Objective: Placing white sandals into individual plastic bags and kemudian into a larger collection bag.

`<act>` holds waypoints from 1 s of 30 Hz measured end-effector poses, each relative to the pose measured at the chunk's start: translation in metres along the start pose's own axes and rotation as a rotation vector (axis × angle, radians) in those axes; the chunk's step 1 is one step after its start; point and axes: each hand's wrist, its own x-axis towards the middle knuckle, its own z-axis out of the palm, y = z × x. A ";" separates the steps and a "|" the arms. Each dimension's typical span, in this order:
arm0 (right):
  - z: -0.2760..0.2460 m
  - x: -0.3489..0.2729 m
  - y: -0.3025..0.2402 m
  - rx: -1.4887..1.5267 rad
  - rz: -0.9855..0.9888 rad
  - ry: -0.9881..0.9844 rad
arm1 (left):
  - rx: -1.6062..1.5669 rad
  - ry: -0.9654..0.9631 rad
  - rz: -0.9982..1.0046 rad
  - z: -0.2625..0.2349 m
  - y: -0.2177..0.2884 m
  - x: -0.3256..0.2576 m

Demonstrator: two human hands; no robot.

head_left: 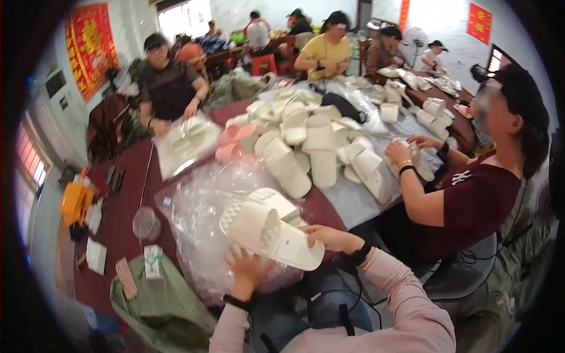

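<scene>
The counter [126,206] is dark red and long, and other people work along both its sides. A large heap of white slippers [312,141] occupies its middle, well apart from your hands. Directly ahead of you lies a pile of clear plastic bags [200,217], crinkled and slippery.

You hold one white slipper [268,232] above that pile, sole up and tilted, with a second white slipper [272,201] lying just behind it on the plastic.

Your right hand [332,238] grips the heel end of the held slipper, fingers pressed onto its edge. Keep this hold firm; it appears to carry the weight.

Your left hand [248,269] sits below the slipper with fingers spread wide, resting on the plastic and not closed on anything. Use it to pin the bag flat so that the film does not slide.

Keep the slipper low over the plastic and level it before you bring it down. Work close to your body, clear of the co-worker's hand [399,152] on your right.
</scene>
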 end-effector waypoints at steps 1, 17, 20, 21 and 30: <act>-0.002 0.003 0.006 0.016 0.023 -0.013 | -0.017 0.037 0.009 0.003 -0.002 0.001; 0.001 0.010 0.033 -1.129 -0.375 0.416 | 0.046 0.033 0.172 -0.056 -0.001 -0.057; -0.018 0.041 0.029 -1.262 -0.627 0.147 | 0.044 0.009 0.188 -0.056 -0.007 -0.064; -0.016 0.053 0.027 -1.256 -0.628 0.141 | 0.049 0.005 0.182 -0.054 -0.011 -0.065; 0.016 0.086 0.024 -1.260 -0.484 0.170 | 0.025 -0.044 0.202 -0.044 -0.016 -0.060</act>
